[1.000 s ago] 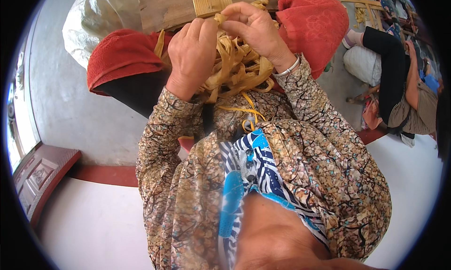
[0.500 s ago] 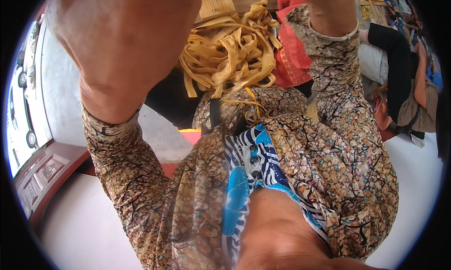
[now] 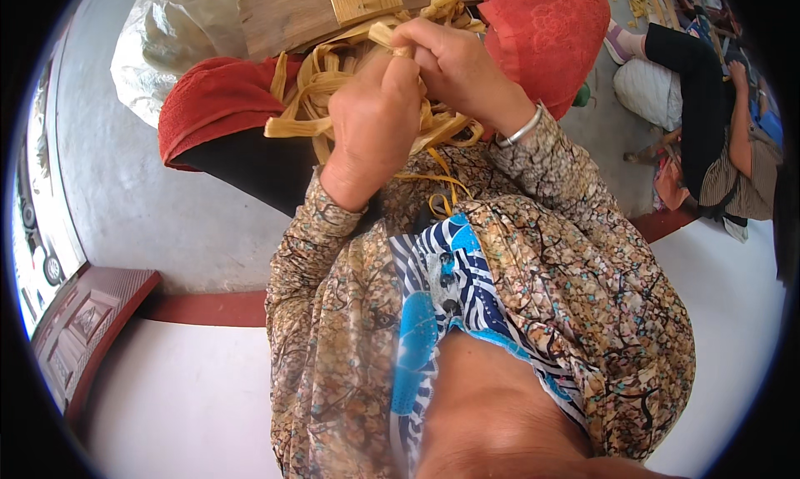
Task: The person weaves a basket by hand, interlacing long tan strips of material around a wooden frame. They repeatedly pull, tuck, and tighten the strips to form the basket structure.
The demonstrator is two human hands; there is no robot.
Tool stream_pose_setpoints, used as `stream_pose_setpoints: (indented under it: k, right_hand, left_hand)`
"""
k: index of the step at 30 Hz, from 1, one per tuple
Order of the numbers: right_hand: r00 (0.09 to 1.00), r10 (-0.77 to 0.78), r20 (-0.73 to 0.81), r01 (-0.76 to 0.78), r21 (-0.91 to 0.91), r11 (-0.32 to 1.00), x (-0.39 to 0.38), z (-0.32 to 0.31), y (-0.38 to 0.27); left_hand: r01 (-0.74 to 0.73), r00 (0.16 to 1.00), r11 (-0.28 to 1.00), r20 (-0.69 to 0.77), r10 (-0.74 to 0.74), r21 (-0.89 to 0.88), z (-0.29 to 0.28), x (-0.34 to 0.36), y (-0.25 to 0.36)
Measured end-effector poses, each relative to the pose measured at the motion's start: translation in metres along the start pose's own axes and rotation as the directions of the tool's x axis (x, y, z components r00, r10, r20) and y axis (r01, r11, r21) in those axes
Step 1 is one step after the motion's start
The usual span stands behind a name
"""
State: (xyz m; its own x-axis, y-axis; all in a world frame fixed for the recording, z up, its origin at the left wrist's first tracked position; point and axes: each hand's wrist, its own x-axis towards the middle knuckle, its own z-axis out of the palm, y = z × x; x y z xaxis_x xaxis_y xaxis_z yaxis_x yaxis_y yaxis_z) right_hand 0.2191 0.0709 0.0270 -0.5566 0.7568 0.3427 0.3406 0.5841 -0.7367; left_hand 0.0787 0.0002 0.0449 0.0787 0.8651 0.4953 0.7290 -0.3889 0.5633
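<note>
I see both hands closed on the tangle of flat yellow strips [image 3: 329, 95] in the lap, over the red cloth [image 3: 212, 104] — left hand [image 3: 375, 120] bunching, right hand [image 3: 458, 66] pinching an end. I judge the strips light, limp, easily creased — best gripped near the ends.

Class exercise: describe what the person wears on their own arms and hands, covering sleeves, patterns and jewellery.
Both arms wear long sleeves in a tan and brown mottled print with dark branching lines, cuffs reaching the wrists. The left hand is bare. The right hand is bare too, with a thin silver bangle at its wrist.
</note>
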Motion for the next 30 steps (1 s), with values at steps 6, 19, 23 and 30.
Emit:
stream_pose_setpoints:
  k: [6,19,23,30]
  right_hand:
    - [0.994,-0.081,0.073,0.089,-0.122,0.988,0.003,-0.005,0.025]
    - [0.874,-0.153,0.461,0.207,-0.070,0.976,0.032,-0.034,0.013]
    - [0.781,0.051,0.622,-0.116,0.064,0.991,0.028,-0.060,0.000]
    - [0.876,0.241,0.417,-0.416,0.405,0.814,0.055,-0.020,0.043]
  left_hand:
    - [0.318,0.948,0.917,0.099,-0.303,-0.240,-0.007,-0.003,-0.023]
    - [0.664,0.741,0.472,0.600,-0.303,-0.581,-0.019,0.018,-0.065]
    - [0.703,0.702,0.368,0.675,-0.225,-0.608,-0.023,0.016,-0.059]
    - [0.687,0.725,0.421,0.516,-0.457,-0.592,-0.017,0.048,-0.092]
